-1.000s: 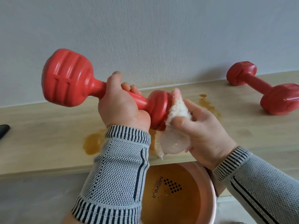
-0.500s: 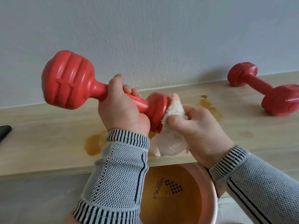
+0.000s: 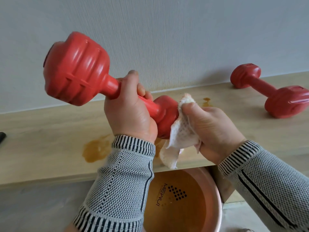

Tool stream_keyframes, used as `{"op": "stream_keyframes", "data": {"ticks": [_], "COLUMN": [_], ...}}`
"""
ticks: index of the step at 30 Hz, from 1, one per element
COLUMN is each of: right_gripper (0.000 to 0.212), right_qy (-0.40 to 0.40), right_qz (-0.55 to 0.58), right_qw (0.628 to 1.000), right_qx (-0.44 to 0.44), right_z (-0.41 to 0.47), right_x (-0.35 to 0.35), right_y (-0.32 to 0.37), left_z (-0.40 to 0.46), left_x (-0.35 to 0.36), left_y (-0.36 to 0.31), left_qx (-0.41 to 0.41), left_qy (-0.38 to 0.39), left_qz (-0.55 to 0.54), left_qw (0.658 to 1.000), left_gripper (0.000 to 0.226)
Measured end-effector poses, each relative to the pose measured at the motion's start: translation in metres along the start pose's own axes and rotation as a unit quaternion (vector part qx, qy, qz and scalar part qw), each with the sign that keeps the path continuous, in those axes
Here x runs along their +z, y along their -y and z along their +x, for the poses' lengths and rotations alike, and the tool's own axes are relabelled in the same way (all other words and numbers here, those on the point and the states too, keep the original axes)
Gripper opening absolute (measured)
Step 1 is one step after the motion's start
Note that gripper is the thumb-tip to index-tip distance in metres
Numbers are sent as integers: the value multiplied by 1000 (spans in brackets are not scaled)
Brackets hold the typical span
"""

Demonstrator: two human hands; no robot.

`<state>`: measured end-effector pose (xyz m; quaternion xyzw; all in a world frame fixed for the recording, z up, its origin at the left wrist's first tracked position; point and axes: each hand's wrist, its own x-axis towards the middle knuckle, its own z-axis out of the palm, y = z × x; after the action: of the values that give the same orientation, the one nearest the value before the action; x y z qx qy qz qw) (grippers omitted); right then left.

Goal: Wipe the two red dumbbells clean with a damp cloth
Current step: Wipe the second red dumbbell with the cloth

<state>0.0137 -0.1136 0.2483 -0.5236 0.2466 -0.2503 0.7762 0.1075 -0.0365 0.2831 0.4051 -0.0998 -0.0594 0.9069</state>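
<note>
I see a bright, even, soft daylight across the whole view, with no harsh contrast. Glossy highlights streak the ribbed head of the raised dumbbell [image 3: 75, 69], which suggests the light comes from above and the viewer's side. To the right of that dumbbell, the second dumbbell [image 3: 270, 92] throws only a faint, soft shadow on the pale wall [image 3: 184, 39] and the wooden ledge [image 3: 50, 131] under it. The wet amber stain [image 3: 95, 150] below the raised dumbbell glints slightly. Focus is fair in the centre; wide-angle bending tilts the ledge's line, and the raised dumbbell's head looks swollen and slightly soft.
</note>
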Motion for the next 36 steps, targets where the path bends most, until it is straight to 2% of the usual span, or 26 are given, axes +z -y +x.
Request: {"op": "stream_keyframes", "data": {"ticks": [3, 5, 7, 10, 14, 18, 21, 24, 28, 30, 33, 36], "right_gripper": [25, 17, 9, 21, 24, 28, 18, 9, 16, 21, 18, 29], "right_qy": [36, 66, 47, -7, -19, 32, 58, 27, -27, -16, 21, 56], "right_qz": [-33, -53, -46, -8, 27, -43, -86, -52, -31, -19, -9, -25], "right_qw": [999, 996, 997, 1000, 999, 998, 991, 995, 998, 999, 997, 994], "right_qx": [-8, -25, -33, -14, 3, -45, -82, -79, -53, -48, -69, -91], "right_z": [-5, -10, -10, -3, 1, -5, -11, -6, 0, -1, -5, -9], "right_x": [-2, 1, 2, 0, 0, 1, 7, 8, 6, 6, 6, 6], "right_y": [-7, -10, -9, -1, -1, -13, -16, -12, -7, -8, -15, -19], "left_z": [2, 4, 5, 1, -1, 2, 6, 5, 3, 3, 6, 14], "left_x": [-1, -2, -3, -1, 0, 1, 0, 0, -2, -2, -4, -7], "left_y": [0, 0, 0, 1, 1, -2, -4, -4, -3, -3, -7, -12], "left_qx": [-12, -21, -27, -25, -10, -2, -8, -13, -11, -19, -45, -81], "left_qy": [-22, -32, -26, -4, 12, -18, -34, -16, 15, 12, -22, -58], "left_qz": [-5, -14, -20, -12, 1, -3, -15, -14, 1, -5, -28, -73], "left_qw": [1000, 999, 999, 1000, 1000, 1000, 999, 1000, 1000, 1000, 998, 992], "left_gripper": [26, 25, 26, 27, 28, 29, 29, 28, 29, 28, 27, 27]}}
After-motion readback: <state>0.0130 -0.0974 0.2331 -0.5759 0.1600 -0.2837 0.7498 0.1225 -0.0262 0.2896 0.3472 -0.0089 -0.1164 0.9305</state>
